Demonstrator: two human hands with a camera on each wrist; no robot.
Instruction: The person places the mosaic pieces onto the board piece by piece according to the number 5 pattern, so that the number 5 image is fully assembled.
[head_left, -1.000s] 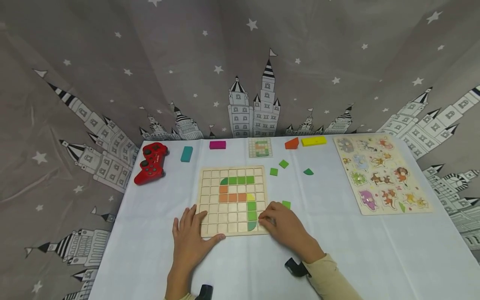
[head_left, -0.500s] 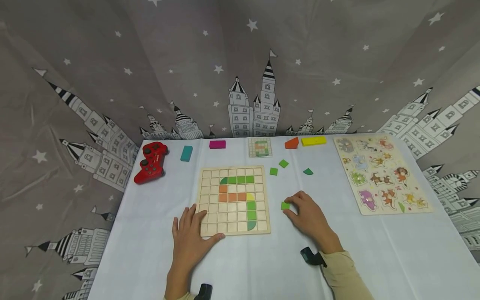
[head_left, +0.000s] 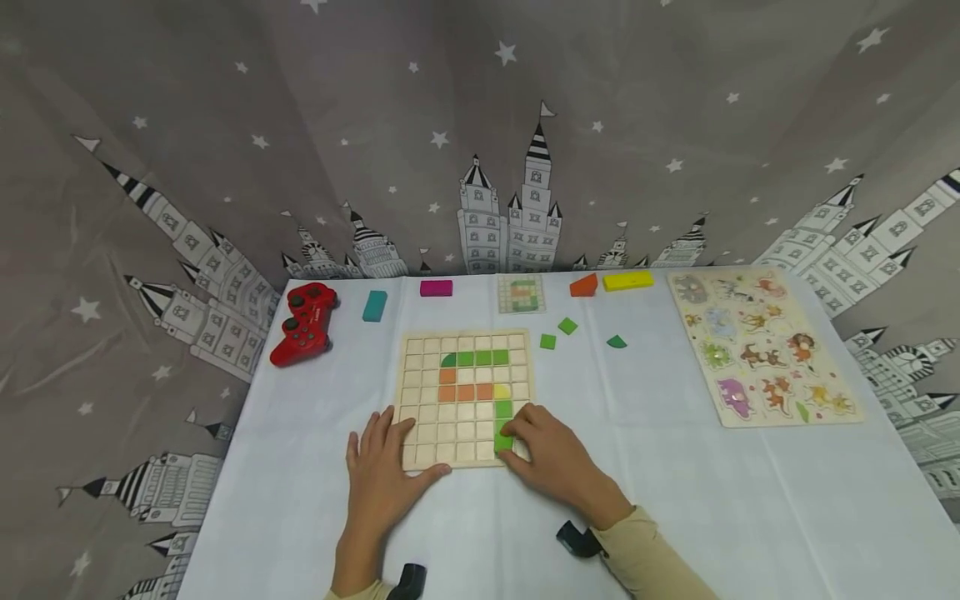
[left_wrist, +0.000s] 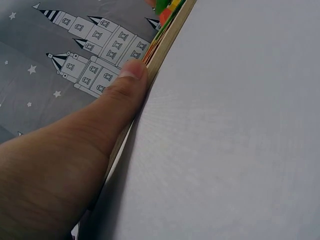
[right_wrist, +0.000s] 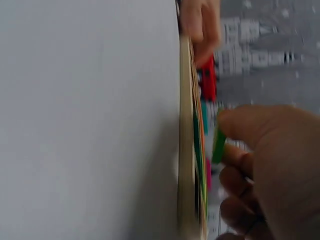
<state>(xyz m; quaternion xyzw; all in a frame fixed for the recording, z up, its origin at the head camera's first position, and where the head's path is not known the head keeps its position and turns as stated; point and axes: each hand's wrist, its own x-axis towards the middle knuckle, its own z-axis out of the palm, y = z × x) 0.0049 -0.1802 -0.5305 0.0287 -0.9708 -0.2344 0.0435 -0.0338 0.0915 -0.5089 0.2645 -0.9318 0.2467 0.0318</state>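
A square wooden grid board (head_left: pixel 425 437) lies on the white cloth, with green, orange and yellow tiles in some of its cells. My right hand (head_left: pixel 558 462) is over the board's lower right part and pinches a green square tile (right_wrist: pixel 218 145) between thumb and finger. In the right wrist view that tile is tilted and slightly above the board's surface. The quarter-round green tile in the lower right cells is hidden beneath. My left hand (head_left: pixel 384 475) rests at the board's lower left corner, fingers spread, its thumb (left_wrist: pixel 127 90) against the near edge.
Beyond the board lie two green squares (head_left: pixel 548 342), a dark green quarter-round tile (head_left: pixel 617 342) and a small pattern card (head_left: pixel 521 293). Coloured blocks (head_left: pixel 628 281) line the back edge. A red game controller (head_left: pixel 303 325) is at left, an animal puzzle board (head_left: pixel 765 350) at right.
My right hand went right from the board's edge to the loose green square on the cloth, took hold of it and carried it left over the board. My left hand stayed put.
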